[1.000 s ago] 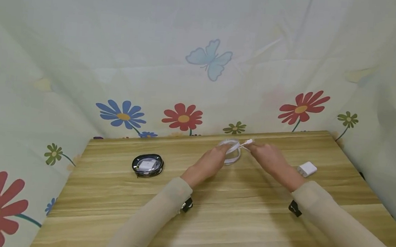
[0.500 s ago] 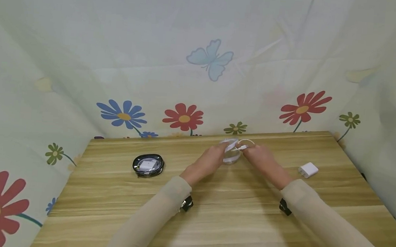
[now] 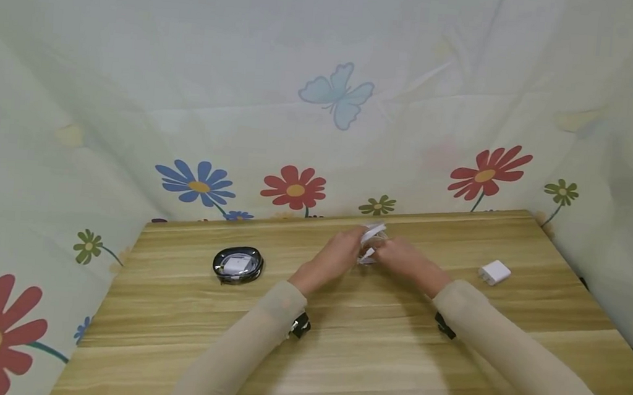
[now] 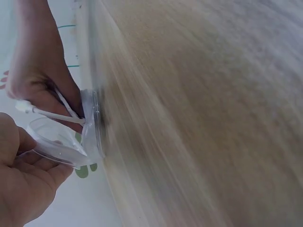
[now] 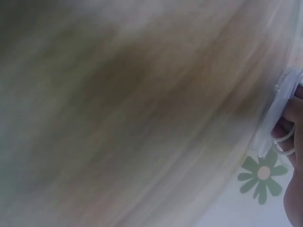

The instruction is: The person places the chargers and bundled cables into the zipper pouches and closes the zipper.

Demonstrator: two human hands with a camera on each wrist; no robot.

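Observation:
Near the back edge of the wooden table, my left hand [image 3: 337, 253] pinches the raised side of a clear, white-edged round pouch [image 4: 92, 135]. The pouch gapes open in the left wrist view, its base at the tabletop. My right hand [image 3: 405, 260] reaches into its mouth, gripping a white charging cable [image 4: 59, 115]. A white connector end sticks out beside the right fingers, and loops of cable show under them in the right wrist view. The right fingertips are partly hidden by the pouch wall.
To the left on the table [image 3: 370, 363] lies a black-rimmed clear pouch [image 3: 238, 249] with a white charger and cable inside. A white charger plug [image 3: 495, 272] sits at the right. Floral fabric [image 3: 232, 129] hangs behind the table.
My right hand has moved left and slightly down with the cable, from beside the pouch into its mouth. The connector end has swung inward. My left hand stays nearly in place.

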